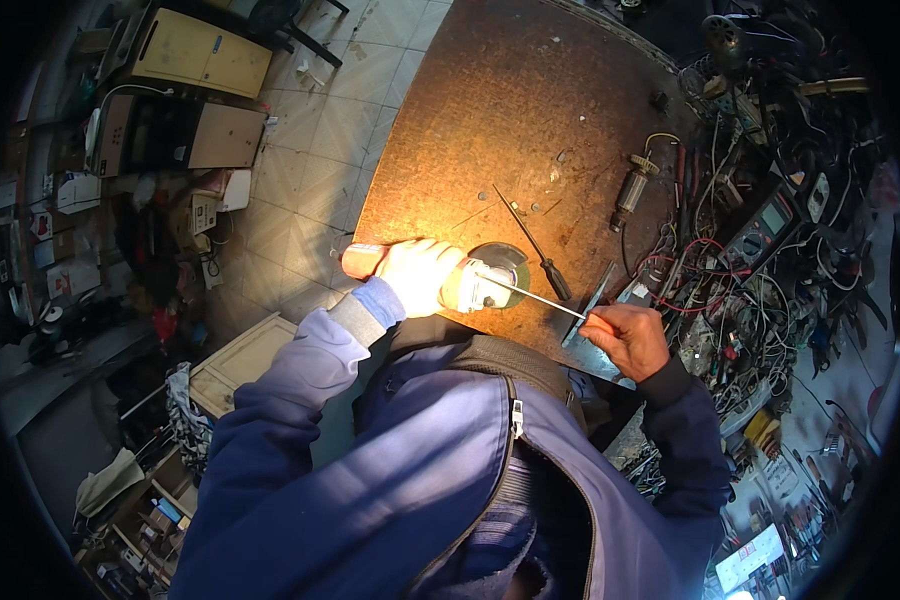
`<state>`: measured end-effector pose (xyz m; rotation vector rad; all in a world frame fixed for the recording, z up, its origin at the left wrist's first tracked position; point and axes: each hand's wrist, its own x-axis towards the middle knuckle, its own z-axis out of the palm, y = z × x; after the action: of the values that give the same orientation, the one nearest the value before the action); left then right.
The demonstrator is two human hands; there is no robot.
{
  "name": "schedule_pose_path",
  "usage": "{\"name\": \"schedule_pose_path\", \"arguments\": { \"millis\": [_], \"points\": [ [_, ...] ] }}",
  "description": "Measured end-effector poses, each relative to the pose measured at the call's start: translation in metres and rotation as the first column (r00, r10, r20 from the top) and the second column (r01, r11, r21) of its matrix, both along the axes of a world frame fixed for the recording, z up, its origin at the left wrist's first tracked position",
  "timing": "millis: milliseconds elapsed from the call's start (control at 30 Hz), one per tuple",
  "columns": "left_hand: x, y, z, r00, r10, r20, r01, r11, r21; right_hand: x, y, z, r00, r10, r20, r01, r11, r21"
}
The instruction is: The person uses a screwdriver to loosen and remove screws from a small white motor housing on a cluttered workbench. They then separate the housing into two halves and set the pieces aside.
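Note:
My left hand is wrapped round the orange body of an angle grinder, near the wooden bench's lower left edge. The grinder's head carries a dark disc. My right hand grips one end of a thin metal rod, possibly a screwdriver; its far end reaches the grinder's head, and its near end is hidden in my fingers. Just right of the disc, a black-handled screwdriver lies on the bench. A flat blue-grey piece lies beside my right hand.
A motor armature, a multimeter and a heap of tangled cables crowd the right side. Tiled floor and stacked metal cases are at the upper left. A cream cabinet stands at the lower left.

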<state>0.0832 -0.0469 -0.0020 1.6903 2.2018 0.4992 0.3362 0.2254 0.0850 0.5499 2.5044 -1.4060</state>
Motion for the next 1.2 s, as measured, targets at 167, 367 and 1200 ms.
{"name": "schedule_pose_path", "arguments": {
  "millis": [167,367,1200],
  "points": [
    [-0.001,0.000,0.006,0.999,-0.012,0.048,0.018,0.992,-0.124,-0.002,0.000,0.004,1.000,0.024,0.016,-0.025,0.999,0.032],
    [-0.001,-0.001,0.003,0.999,-0.007,0.040,0.011,0.993,-0.116,-0.004,-0.003,0.010,0.999,0.037,-0.020,-0.035,0.994,0.106],
    [-0.005,0.001,-0.001,0.998,-0.055,0.005,0.055,0.998,-0.019,-0.032,0.048,-0.006,0.843,0.121,0.524,0.345,0.625,-0.700]
  ]
}}
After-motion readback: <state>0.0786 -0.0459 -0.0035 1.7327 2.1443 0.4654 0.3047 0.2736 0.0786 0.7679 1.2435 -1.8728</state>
